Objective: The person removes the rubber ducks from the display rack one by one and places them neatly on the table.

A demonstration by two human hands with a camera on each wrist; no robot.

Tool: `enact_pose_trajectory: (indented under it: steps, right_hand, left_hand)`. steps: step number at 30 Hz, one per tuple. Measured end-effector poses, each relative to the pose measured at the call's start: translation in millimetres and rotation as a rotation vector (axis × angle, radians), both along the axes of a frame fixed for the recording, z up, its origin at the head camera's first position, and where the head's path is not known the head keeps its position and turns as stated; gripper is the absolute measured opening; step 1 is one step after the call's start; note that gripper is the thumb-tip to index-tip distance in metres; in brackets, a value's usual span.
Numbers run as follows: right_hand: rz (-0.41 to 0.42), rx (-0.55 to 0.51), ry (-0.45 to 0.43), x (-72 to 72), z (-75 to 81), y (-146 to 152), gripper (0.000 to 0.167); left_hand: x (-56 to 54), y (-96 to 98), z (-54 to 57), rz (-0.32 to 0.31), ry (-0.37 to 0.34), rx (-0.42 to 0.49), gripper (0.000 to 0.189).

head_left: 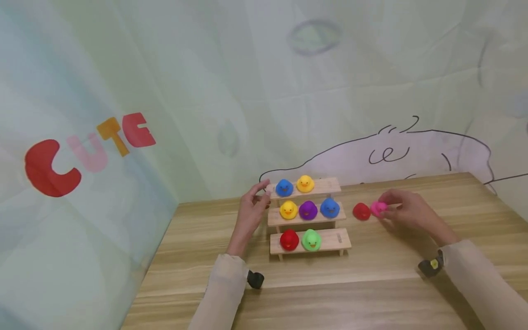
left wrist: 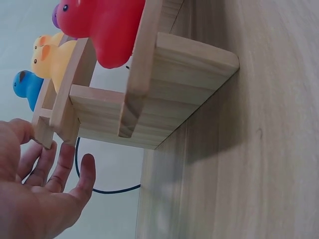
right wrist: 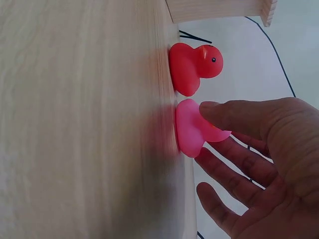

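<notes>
My right hand pinches a pink rubber duck between thumb and fingers, low at the tabletop. Right beside it sits a red rubber duck. At the left end of a three-tier wooden stand, my left hand has its fingertips right at the top shelf, fingers loosely bent. A blue duck and a yellow duck stand on that shelf. The middle shelf carries a yellow duck, a purple duck and a blue duck. Down on the lowest shelf are a red duck and a green duck.
The wooden table runs back to a pale curtain with printed drawings and coloured letters. Its left edge slants along another part of the curtain. The red and pink ducks are just right of the stand.
</notes>
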State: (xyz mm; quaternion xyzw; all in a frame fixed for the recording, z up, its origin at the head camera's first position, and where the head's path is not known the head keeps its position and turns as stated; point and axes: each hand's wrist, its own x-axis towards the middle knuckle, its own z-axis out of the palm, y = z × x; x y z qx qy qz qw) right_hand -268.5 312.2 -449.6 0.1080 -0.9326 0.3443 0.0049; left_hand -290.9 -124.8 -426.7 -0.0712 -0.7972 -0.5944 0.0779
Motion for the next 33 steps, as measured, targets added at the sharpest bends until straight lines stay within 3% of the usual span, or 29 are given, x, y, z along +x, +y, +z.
enact_pose_trajectory:
  steps: [3,8,14,25,33]
  right_hand:
    - [0.006,0.008,-0.003,0.5,1.8,-1,0.037]
    - [0.007,0.019,-0.011,0.7,6.4,-2,0.042]
    - [0.009,0.04,0.043,-2.9,22.0,-12,0.043]
    - [0.107,-0.038,0.182,-15.6,73.2,-76,0.031]
    - [0.191,-0.048,0.198,-21.9,99.3,-125,0.028]
  left_hand:
    - [-1.5,-0.2,1.2,0.0,0.0,0.015,0.052]
    - [-2.1,-0.7,5.8,0.048,-0.075,0.029,0.063]
    - [-1.3,-2.5,7.6,0.069,-0.163,0.011,0.054]
    - [-0.6,-5.4,8.9,0.076,-0.189,-0.029,0.047]
    - [-0.3,-3.3,11.2,0.066,-0.173,-0.045,0.052]
